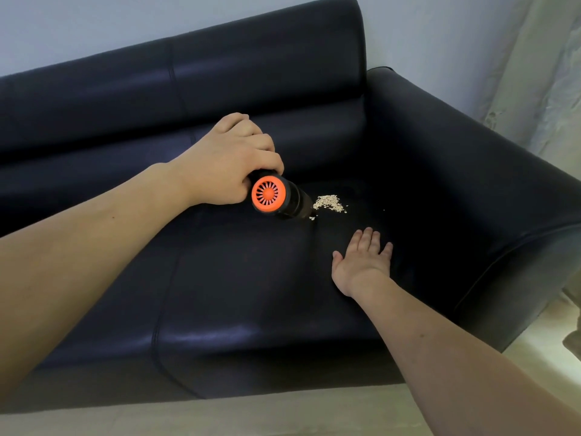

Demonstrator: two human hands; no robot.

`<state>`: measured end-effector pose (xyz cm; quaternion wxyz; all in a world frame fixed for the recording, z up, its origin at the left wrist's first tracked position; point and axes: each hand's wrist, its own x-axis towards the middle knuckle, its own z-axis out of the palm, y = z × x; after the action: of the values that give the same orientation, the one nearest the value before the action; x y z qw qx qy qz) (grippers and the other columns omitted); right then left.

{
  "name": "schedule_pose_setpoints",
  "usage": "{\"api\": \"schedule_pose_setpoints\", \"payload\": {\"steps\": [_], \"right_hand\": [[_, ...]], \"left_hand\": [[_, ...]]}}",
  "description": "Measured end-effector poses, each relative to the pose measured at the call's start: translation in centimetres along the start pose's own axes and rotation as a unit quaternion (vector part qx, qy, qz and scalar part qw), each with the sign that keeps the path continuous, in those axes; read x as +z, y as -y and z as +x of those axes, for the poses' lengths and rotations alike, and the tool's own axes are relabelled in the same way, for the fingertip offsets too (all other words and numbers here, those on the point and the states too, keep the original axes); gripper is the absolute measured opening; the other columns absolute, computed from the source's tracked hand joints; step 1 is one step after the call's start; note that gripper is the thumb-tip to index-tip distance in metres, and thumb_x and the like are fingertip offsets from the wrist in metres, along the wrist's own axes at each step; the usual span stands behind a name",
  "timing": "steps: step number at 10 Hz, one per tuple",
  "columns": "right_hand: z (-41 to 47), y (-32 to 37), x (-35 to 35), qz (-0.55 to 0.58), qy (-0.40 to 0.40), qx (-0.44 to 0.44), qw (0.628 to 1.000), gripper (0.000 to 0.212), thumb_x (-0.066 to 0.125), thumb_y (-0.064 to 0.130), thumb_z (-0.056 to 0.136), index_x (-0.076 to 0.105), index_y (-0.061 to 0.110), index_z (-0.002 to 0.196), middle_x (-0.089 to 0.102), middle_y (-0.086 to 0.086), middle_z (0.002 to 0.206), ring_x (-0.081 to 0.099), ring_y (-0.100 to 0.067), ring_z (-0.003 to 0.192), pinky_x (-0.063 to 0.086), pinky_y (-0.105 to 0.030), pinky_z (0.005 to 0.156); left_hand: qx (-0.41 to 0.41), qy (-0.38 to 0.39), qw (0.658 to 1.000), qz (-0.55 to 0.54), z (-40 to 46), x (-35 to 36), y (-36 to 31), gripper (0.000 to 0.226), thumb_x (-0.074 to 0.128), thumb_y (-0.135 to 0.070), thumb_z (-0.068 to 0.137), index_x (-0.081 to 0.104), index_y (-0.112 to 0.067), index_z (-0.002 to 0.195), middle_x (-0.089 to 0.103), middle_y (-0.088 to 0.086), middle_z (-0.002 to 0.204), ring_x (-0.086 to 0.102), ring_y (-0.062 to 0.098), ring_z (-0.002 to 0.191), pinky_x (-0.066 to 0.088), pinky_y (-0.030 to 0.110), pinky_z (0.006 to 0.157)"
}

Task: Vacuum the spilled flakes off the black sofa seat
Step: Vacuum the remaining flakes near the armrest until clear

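A small pile of pale flakes (329, 203) lies on the black sofa seat (245, 278), right of centre. My left hand (229, 162) grips the handle of a black handheld vacuum (284, 198) with an orange vented rear cap. The vacuum's nozzle points down at the left edge of the pile, where a few loose flakes lie. My right hand (361, 259) rests flat on the seat with fingers spread, just in front of the flakes and apart from them.
The sofa's backrest (220, 77) rises behind the seat and its right armrest (471, 171) closes the right side. A pale curtain (547, 73) hangs at the far right. Light floor (283, 413) runs along the sofa's front edge.
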<state>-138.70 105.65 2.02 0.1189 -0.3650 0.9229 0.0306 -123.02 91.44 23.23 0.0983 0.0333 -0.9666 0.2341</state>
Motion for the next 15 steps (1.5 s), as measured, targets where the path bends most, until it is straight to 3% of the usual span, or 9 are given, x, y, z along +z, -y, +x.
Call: {"api": "schedule_pose_setpoints", "payload": {"steps": [8, 15], "right_hand": [[-0.2, 1.1, 1.1, 0.041, -0.065, -0.021, 0.997, 0.069, 0.017, 0.039, 0.105, -0.003, 0.000, 0.158, -0.005, -0.019, 0.167, -0.005, -0.034, 0.154, 0.003, -0.053, 0.124], [-0.3, 0.9, 1.2, 0.043, -0.069, -0.019, 0.996, 0.068, 0.016, 0.040, 0.105, -0.004, 0.002, 0.158, -0.006, -0.018, 0.167, -0.005, -0.032, 0.155, 0.003, -0.052, 0.125]], "left_hand": [[0.023, -0.001, 0.999, 0.026, -1.2, 0.5, -0.8, 0.044, 0.066, -0.007, 0.073, 0.068, -0.031, 0.110, 0.062, -0.006, 0.107, 0.050, 0.026, 0.115, 0.016, 0.049, 0.117], [-0.056, -0.043, 0.997, -0.005, -3.4, 3.3, -1.5, 0.041, 0.066, -0.006, 0.074, 0.068, -0.028, 0.109, 0.060, -0.006, 0.102, 0.051, 0.026, 0.112, 0.016, 0.048, 0.117]]}}
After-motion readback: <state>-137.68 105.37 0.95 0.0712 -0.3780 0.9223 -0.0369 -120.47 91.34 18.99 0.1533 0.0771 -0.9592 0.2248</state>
